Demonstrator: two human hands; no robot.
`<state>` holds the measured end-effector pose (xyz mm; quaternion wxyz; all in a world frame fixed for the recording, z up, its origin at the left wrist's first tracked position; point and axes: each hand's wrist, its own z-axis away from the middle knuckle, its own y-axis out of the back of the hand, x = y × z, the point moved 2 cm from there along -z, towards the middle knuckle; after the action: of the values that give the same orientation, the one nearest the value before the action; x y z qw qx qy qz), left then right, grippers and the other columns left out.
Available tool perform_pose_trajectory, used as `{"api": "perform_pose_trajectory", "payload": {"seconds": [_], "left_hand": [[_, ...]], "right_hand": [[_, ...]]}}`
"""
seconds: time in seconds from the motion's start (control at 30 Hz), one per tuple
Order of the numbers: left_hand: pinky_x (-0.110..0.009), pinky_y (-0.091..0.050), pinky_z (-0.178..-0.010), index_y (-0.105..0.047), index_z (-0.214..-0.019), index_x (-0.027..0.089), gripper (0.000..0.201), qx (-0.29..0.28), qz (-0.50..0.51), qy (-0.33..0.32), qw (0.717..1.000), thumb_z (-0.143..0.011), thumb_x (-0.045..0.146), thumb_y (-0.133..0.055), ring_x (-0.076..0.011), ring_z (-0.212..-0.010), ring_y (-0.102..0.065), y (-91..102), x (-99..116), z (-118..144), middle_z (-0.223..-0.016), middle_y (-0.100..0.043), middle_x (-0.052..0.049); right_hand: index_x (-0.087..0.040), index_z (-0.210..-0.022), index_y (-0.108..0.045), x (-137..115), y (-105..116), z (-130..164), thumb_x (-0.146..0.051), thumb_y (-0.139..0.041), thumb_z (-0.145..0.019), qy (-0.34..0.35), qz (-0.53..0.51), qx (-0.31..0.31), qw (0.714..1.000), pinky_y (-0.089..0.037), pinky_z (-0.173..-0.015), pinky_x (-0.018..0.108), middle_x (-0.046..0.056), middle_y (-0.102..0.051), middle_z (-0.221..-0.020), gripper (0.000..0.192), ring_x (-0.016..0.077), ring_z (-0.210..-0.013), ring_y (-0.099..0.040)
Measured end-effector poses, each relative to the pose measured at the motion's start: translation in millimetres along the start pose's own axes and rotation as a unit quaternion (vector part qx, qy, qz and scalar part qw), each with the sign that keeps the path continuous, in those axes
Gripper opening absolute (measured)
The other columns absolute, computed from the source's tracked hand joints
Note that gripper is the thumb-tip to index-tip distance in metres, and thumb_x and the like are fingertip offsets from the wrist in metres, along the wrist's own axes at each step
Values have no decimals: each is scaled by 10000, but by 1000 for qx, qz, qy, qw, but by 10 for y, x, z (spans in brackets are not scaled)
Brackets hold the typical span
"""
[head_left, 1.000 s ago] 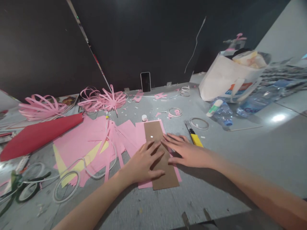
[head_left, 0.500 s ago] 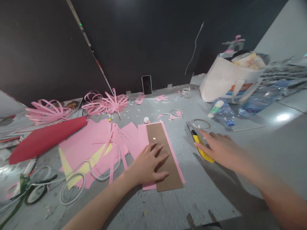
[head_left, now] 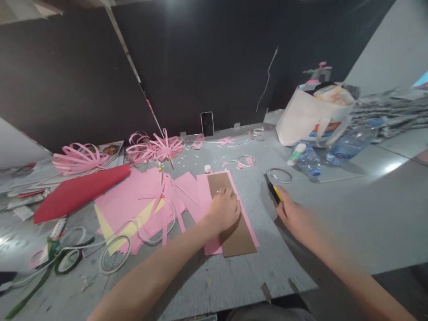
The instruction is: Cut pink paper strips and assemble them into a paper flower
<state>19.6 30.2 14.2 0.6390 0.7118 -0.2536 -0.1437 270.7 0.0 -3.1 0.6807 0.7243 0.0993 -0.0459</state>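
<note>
Knife [head_left: 274,191] in right grip [head_left: 290,209], board [head_left: 239,244] under left grip [head_left: 225,208]

In head view, clasps knife right of board; rests curled left grip on board over pink paper [head_left: 203,187], cannot tell whether clenched. Risks skewing board by pressing unevenly. Shows bag [head_left: 296,118] holding packet [head_left: 334,95]; cannot tell contents of bottle [head_left: 352,141].

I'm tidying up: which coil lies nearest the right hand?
The grey coil just beyond the yellow cutter in the right hand; the others all lie farther left.

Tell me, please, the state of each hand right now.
Left hand: curled over the brown card; grip unclear.
Right hand: closed, holding the yellow cutter.
</note>
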Motion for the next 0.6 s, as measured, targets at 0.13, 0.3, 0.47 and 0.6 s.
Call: {"api": "perform_pose_trajectory", "payload": {"seconds": [0.13, 0.3, 0.47, 0.6], "left_hand": [[-388, -549, -876, -754, -896, 150, 403, -21, 34, 48, 998, -1085, 227, -406, -280, -1026, -666, -5, -76, -234, -1009, -694, -129], [-342, -547, -834, -708, -1064, 171, 332, -9, 47, 80, 996, -1117, 244, -388, -241, -999, -699, -150, -205, -405, -1158, -670, -121], [-477, -507, -1052, -655, -1230, 141, 287, 71, -6, 78, 994, -1086, 245, -430, -340, -1246, -606, -317, -226, -377, -1296, -658, -171], [-540, -395, -1214, -583, -1427, 91, 437, 101, 12, 115, 988, -1067, 300, -450, -384, -1471, -465, -368, -267, -358, -1526, -581, -219]], "right_hand": [[-134, -1666, -411, -101, 61, 52, -257, -350, -1074, 33, -69, 2, 997, -426, -617, 310, 101, -788, -846, 607, 278, -749, -765], [-156, -1679, -397, -356, 77, 47, -308, -335, -1103, 85, -123, 2, 989, -524, -735, 343, 163, -813, -1129, 599, 296, -944, -791], [-177, -1672, -397, -653, 79, -110, -290, -341, -1112, 129, -121, -15, 984, -536, -737, 353, 171, -814, -1157, 574, 300, -935, -795], [-119, -1675, -373, -790, 51, -275, -226, -342, -1086, 149, -59, -16, 987, -504, -680, 349, 205, -804, -1120, 599, 306, -869, -779]]}}
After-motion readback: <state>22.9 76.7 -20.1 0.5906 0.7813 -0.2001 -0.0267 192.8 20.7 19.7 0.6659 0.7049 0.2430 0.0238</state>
